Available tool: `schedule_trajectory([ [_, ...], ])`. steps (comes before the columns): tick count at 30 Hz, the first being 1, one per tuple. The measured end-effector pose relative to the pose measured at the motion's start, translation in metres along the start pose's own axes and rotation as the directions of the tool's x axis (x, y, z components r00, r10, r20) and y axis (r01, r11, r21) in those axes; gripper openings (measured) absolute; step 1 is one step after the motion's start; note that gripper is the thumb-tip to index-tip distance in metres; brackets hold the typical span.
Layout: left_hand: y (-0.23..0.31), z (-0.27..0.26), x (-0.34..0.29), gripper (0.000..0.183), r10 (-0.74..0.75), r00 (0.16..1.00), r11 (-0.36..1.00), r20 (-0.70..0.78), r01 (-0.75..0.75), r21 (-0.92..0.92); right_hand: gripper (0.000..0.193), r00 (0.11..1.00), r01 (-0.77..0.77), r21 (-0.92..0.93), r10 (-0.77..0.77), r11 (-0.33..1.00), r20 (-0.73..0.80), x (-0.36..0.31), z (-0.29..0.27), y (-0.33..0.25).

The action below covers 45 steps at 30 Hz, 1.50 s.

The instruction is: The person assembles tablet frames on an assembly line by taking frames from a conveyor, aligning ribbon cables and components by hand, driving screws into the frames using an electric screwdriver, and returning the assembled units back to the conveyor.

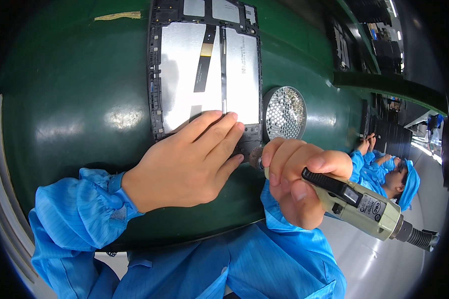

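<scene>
Two bare hands of yours are at the near end of a flat, open device [212, 84], which lies on the green table [75, 84] in front of you and shows silver panels inside a black frame. Your left hand [187, 164] lies palm down over the device's near end, its fingers stretched out and loosely together, the thumb apart from them, the fingertips resting on the silver panels. Your right hand [304, 174], at the device's near right corner, is curled tightly around a pale green electric screwdriver [361, 199] with a black lever; its knurled collar [256, 157] points toward that corner, though you cannot tell whether the bit touches the device. A black ribbon strip [202, 72] with a gold band runs along the device's middle. Just beside the device's right edge sits a round dish [265, 112] with a perforated plate [278, 112] and small metal pieces, probably screws [297, 103]. Beyond the device's far left corner lies a yellowish scrap [117, 16]. Well to the device's right, a co-worker [384, 174] in blue works with both hands.
</scene>
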<state>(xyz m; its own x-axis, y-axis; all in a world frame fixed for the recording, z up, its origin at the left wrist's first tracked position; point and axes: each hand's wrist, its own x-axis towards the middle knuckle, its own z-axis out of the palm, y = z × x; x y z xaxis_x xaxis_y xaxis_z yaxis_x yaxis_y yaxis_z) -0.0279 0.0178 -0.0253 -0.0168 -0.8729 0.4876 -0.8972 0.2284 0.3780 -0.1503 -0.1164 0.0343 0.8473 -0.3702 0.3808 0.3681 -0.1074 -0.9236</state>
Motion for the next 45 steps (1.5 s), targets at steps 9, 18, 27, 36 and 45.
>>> schedule_trajectory([
  [9,0.0,0.001,0.0,0.018,-0.003,1.0,1.0,-0.016,0.003,-0.004,0.03,1.0,-0.001,0.0,0.001,1.0,-0.013,0.0,0.003,0.001],
  [18,0.0,0.001,0.001,0.016,-0.015,1.0,1.0,-0.023,0.015,-0.006,0.027,0.999,-0.013,0.017,0.014,1.0,-0.032,0.001,0.005,0.005],
  [27,0.004,-0.005,0.01,0.02,-0.018,1.0,0.999,-0.012,0.018,-0.03,0.033,0.997,0.05,0.13,-0.041,0.99,-0.066,-0.005,-0.016,-0.002],
  [36,0.012,-0.004,0.025,0.014,-0.09,0.996,0.995,0.023,0.089,0.036,0.036,0.918,0.133,-0.083,-0.154,0.988,-0.366,-0.02,-0.093,-0.012],
  [45,0.017,-0.012,0.033,0.02,-0.231,0.972,0.971,0.038,0.233,-0.062,0.035,0.901,0.157,-0.123,-0.193,0.98,-0.39,-0.027,-0.101,-0.006],
])
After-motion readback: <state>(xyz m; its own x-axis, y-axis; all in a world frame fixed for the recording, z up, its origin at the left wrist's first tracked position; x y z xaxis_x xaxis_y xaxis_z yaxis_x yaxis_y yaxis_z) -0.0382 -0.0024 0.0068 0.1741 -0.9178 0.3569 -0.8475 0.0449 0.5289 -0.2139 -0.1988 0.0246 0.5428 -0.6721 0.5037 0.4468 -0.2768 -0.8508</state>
